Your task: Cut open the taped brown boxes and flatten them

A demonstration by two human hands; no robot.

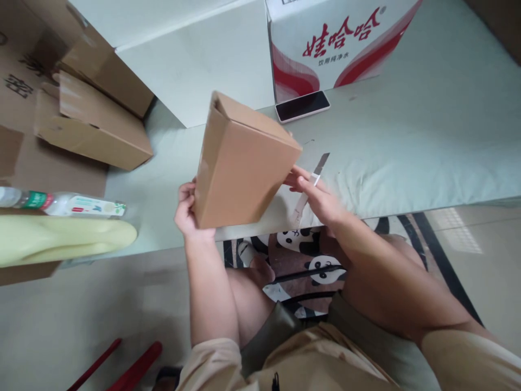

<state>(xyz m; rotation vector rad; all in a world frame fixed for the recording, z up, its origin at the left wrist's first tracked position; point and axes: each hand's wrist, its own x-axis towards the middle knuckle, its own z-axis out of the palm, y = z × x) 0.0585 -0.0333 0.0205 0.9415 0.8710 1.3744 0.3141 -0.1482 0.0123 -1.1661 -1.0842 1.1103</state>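
Note:
A closed brown cardboard box [250, 174] stands tilted above the cloth-covered surface, its broad plain side facing me. My left hand [189, 210] is closed around its lower left edge. My right hand [319, 198] is at the box's right side, with fingertips by its edge; whether they press on it I cannot tell. A utility knife [302, 205] with a pale handle is held in that hand, its bare blade out and pointing away from me. Part of the handle is hidden behind the fingers.
A phone [303, 106] lies before a white and red printed carton [337, 49]. A large white box [203, 65] stands behind. At left are an open cardboard box [97, 127], a plastic bottle [61, 202] and a pale yellow object [65, 239]. The table's front edge runs beneath my hands.

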